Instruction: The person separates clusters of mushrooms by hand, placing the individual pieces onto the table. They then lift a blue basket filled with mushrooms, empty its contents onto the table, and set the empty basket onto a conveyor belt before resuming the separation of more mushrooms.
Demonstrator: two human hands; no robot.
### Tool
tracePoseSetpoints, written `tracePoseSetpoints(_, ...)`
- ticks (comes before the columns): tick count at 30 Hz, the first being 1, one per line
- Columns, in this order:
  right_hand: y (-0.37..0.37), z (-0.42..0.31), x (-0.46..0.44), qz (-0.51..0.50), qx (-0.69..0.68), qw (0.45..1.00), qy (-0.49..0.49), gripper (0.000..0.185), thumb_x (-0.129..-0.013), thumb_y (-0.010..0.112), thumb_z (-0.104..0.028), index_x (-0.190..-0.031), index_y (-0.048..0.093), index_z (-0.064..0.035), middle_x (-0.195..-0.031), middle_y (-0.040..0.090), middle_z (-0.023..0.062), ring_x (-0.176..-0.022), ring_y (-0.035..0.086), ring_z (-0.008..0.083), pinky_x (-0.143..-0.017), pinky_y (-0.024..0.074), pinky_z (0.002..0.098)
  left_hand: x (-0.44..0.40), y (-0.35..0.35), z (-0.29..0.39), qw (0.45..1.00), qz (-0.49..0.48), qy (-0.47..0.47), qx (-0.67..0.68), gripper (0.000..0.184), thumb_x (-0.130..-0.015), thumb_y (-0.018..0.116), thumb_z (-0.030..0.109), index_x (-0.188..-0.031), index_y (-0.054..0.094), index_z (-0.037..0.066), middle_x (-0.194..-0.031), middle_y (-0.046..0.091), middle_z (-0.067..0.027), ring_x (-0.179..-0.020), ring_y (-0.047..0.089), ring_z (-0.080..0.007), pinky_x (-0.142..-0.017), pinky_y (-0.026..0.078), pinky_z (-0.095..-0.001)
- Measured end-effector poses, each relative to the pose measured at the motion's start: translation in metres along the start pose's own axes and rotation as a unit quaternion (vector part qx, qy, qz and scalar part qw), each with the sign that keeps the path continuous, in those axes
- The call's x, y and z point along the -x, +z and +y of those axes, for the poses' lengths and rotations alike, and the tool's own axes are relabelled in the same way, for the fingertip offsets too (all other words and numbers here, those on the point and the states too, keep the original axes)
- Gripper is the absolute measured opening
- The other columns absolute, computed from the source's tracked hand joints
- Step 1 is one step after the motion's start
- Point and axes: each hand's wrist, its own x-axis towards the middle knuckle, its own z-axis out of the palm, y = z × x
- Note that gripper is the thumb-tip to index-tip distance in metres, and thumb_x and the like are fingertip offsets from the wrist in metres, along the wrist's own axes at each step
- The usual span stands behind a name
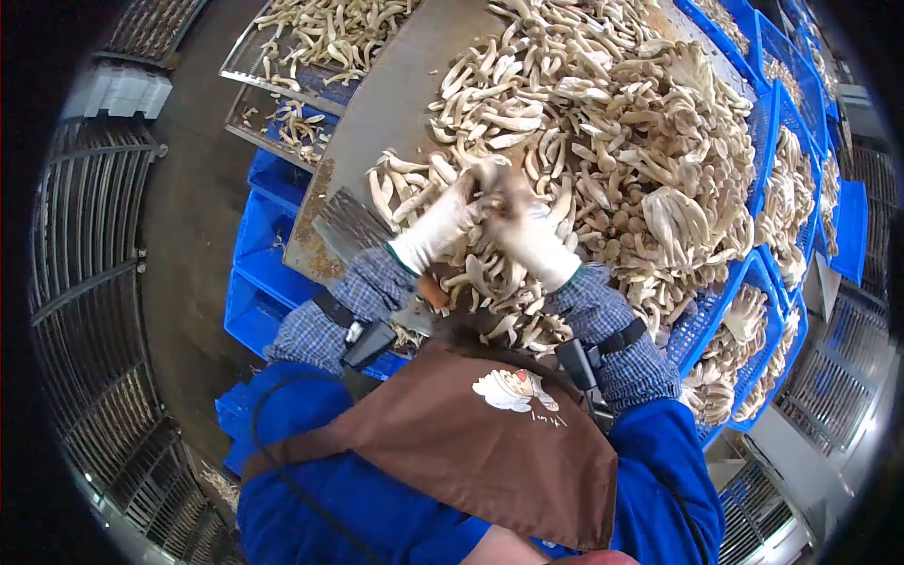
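Note:
Both my hands wear whitish gloves and meet over the mushroom pile (612,141) on the metal table (377,122). My left hand (450,215) comes in from the left and my right hand (527,231) from the right, close together. Motion smears their fingers, and whatever lies between them cannot be made out. A wide metal blade (350,224) lies on the table left of my left hand, and its brown handle (433,292) shows below that wrist. Loose mushrooms surround both hands, with a larger clump (676,221) to the right.
Blue crates (767,141) of mushrooms line the right side. More blue bins (259,245) stand low at the left, under mesh trays (273,141) of mushrooms. Metal racks (94,207) stand at the far left. A brown apron (471,414) hangs at the table's near edge.

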Motion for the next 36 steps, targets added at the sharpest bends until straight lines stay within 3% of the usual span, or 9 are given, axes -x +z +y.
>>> tracePoseSetpoints(3, 0.01, 0.002, -0.008, -0.048, -0.068, 0.996, 0.019, 0.051, -0.087, 0.062, -0.024, -0.13, 0.049, 0.0014, -0.117, 0.058, 0.0271, -0.113, 0.056, 0.0373, -0.099, 0.0431, 0.0417, 0.006, 0.002, -0.016, 0.973, 0.198, 0.11, 0.046, 0.025, -0.095, 0.057, 0.021, -0.108, 0.058, 0.001, -0.091, 0.058, -0.0063, -0.079, 0.057, -0.0146, -0.07, 0.048, -0.0285)
tracePoseSetpoints(5, 0.012, 0.025, -0.021, 0.056, 0.089, 0.991, 0.087, 0.058, -0.091, 0.055, -0.047, -0.122, 0.054, 0.0025, -0.109, 0.065, 0.0227, -0.108, 0.061, 0.0314, -0.096, 0.0458, 0.0413, 0.008, -0.006, 0.001, 0.88, 0.283, -0.174, 0.34, 0.011, -0.093, 0.059, 0.016, -0.095, 0.057, 0.006, -0.071, 0.056, 0.0025, -0.048, 0.044, -0.0076, -0.047, 0.038, -0.0228)
tracePoseSetpoints(9, 0.003, 0.07, -0.057, -0.157, 0.343, 0.913, 0.155, 0.048, -0.088, 0.058, -0.039, -0.118, 0.058, -0.0003, -0.103, 0.067, 0.0231, -0.092, 0.066, 0.0352, -0.082, 0.0518, 0.043, 0.001, -0.017, 0.002, 0.929, 0.236, -0.025, 0.284, 0.037, -0.089, 0.063, 0.006, -0.121, 0.046, -0.001, -0.095, 0.061, -0.0047, -0.079, 0.063, -0.0131, -0.07, 0.051, -0.0229)
tracePoseSetpoints(13, 0.009, 0.083, -0.058, -0.2, 0.323, 0.916, 0.128, 0.035, -0.084, 0.058, -0.027, -0.106, 0.064, -0.0004, -0.096, 0.069, 0.0216, -0.09, 0.067, 0.0356, -0.081, 0.0523, 0.0448, -0.03, -0.031, 0.032, 0.943, 0.146, -0.017, -0.299, 0.059, -0.075, 0.072, 0.018, -0.127, 0.05, 0.001, -0.114, 0.063, -0.02, -0.105, 0.063, -0.0328, -0.091, 0.049, -0.0394)
tracePoseSetpoints(21, -0.015, 0.118, -0.023, 0.139, 0.027, 0.979, 0.149, 0.043, -0.084, 0.067, -0.022, -0.116, 0.06, 0.005, -0.103, 0.067, 0.0217, -0.097, 0.064, 0.0336, -0.087, 0.0492, 0.0396, -0.118, -0.031, 0.015, 0.722, -0.149, 0.005, -0.676, 0.038, -0.077, 0.061, 0.011, -0.114, 0.064, 0.008, -0.101, 0.069, -0.0139, -0.096, 0.067, -0.0275, -0.082, 0.051, -0.04)
tracePoseSetpoints(23, -0.05, 0.077, -0.02, 0.121, -0.081, 0.968, 0.203, 0.037, -0.086, 0.065, -0.016, -0.116, 0.059, 0.0054, -0.102, 0.067, 0.0183, -0.094, 0.064, 0.0262, -0.084, 0.0492, 0.0344, -0.121, -0.044, -0.001, 0.759, -0.094, 0.123, -0.632, 0.022, -0.086, 0.053, 0.02, -0.097, 0.069, 0.008, -0.089, 0.07, -0.0137, -0.085, 0.069, -0.0288, -0.076, 0.053, -0.0408)
tracePoseSetpoints(27, -0.063, 0.053, -0.008, 0.248, -0.313, 0.9, 0.178, 0.023, -0.09, 0.062, -0.012, -0.109, 0.061, 0.001, -0.098, 0.066, 0.0095, -0.081, 0.061, 0.0127, -0.067, 0.0489, 0.0247, -0.076, -0.039, 0.048, 0.994, 0.015, -0.086, -0.066, 0.045, -0.082, 0.063, 0.014, -0.124, 0.054, 0.0, -0.11, 0.063, -0.008, -0.096, 0.061, -0.0211, -0.082, 0.05, -0.0328)
tracePoseSetpoints(33, -0.031, 0.016, -0.023, 0.033, -0.04, 0.999, -0.015, 0.031, -0.089, 0.066, -0.023, -0.108, 0.063, 0.0008, -0.098, 0.068, 0.0148, -0.081, 0.068, 0.026, -0.074, 0.0532, 0.035, 0.004, -0.027, -0.059, 0.884, -0.146, 0.018, 0.444, 0.037, -0.098, 0.049, 0.014, -0.134, 0.047, 0.005, -0.116, 0.06, -0.0056, -0.108, 0.056, -0.0171, -0.098, 0.046, -0.03)
tracePoseSetpoints(36, -0.057, -0.001, -0.067, 0.075, 0.018, 0.997, 0.015, 0.027, -0.087, 0.066, -0.023, -0.104, 0.066, -0.0023, -0.095, 0.069, 0.0161, -0.085, 0.067, 0.0287, -0.076, 0.0526, 0.0385, 0.048, 0.009, -0.06, 0.969, 0.155, 0.033, 0.191, 0.043, -0.086, 0.066, 0.014, -0.126, 0.051, 0.004, -0.108, 0.063, -0.0041, -0.099, 0.06, -0.0151, -0.09, 0.052, -0.0311)
